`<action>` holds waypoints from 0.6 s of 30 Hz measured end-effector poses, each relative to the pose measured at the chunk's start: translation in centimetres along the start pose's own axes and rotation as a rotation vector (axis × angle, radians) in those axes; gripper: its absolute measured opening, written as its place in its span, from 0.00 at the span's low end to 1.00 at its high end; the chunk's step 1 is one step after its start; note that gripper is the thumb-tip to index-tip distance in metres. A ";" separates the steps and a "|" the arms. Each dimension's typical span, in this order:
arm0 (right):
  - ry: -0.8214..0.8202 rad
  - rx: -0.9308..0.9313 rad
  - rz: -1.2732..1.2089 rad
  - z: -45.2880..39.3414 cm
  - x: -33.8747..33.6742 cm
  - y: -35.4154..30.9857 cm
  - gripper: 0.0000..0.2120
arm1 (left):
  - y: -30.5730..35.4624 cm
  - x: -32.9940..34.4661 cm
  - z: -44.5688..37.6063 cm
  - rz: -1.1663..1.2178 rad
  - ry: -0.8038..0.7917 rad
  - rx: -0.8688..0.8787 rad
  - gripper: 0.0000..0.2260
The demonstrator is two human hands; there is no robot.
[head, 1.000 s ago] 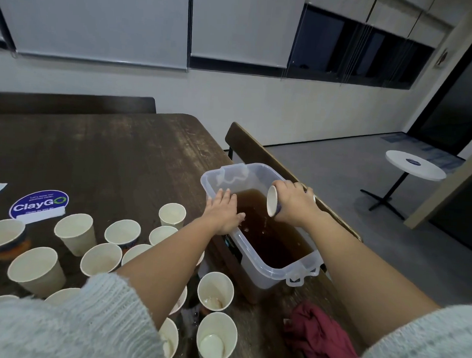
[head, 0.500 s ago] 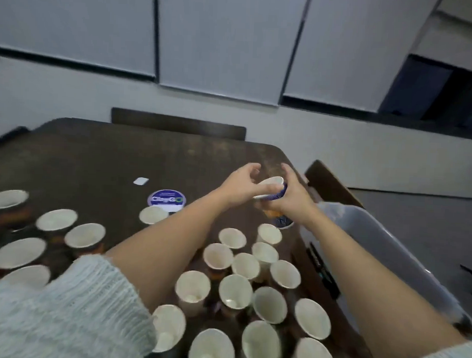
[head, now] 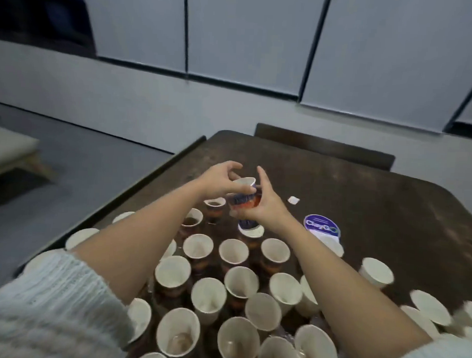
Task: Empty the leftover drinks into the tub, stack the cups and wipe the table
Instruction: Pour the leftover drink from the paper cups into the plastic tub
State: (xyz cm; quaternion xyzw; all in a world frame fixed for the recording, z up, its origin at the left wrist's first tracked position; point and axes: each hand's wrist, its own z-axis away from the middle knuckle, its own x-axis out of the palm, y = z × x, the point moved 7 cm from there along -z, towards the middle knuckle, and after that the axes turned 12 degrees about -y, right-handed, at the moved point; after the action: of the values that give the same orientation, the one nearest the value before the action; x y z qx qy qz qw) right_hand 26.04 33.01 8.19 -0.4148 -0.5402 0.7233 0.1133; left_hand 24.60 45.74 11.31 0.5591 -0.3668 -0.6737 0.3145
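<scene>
Gripping one cup (head: 244, 185), left hand (head: 221, 179) nests it into right hand's (head: 263, 206) stack (head: 246, 208); light, crushable paper, best held at walls.

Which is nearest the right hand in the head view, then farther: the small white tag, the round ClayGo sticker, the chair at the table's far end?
From the right hand:
1. White tag, just right.
2. ClayGo sticker, right, lower in the picture.
3. Chair, beyond the table's far edge.

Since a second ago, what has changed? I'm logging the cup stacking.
The right hand carried its cup from over the tub to above the table. The left hand left the tub rim and now pinches the cup's top. The tub is out of view. The other cups stayed standing.
</scene>
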 end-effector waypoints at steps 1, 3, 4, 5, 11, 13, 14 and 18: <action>-0.046 -0.002 0.002 -1.7 1.9 -0.4 0.56 | -1.6 -2.1 0.6 -0.032 0.027 -0.028 0.35; -0.108 0.001 0.017 -4.8 5.1 -0.5 0.55 | -4.6 -6.0 1.6 -0.100 0.101 -0.080 0.35; -0.110 0.015 0.027 -5.7 5.9 -0.1 0.54 | -5.7 -7.1 2.0 -0.127 0.143 -0.101 0.35; -0.108 0.038 0.029 -6.9 7.1 0.2 0.53 | -7.3 -8.6 2.4 -0.150 0.184 -0.132 0.35; 0.026 0.249 0.157 -12.8 11.4 3.7 0.44 | -15.8 -11.8 3.2 -0.257 0.230 -0.308 0.39; 0.027 0.319 0.244 -14.1 12.3 4.9 0.42 | -18.0 -11.5 2.8 -0.269 0.201 -0.346 0.40; 0.016 0.346 0.279 -14.5 12.7 5.5 0.43 | -18.8 -11.2 2.4 -0.284 0.181 -0.356 0.40; -0.060 0.429 0.331 -15.3 14.3 7.3 0.51 | -20.9 -9.8 1.4 -0.366 0.104 -0.365 0.38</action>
State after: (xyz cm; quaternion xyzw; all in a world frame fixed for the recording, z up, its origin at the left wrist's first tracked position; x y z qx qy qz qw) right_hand 30.18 49.45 -6.14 -0.4424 -0.3023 0.8420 0.0627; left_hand 24.72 65.25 -1.09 0.5839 -0.1153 -0.7448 0.3016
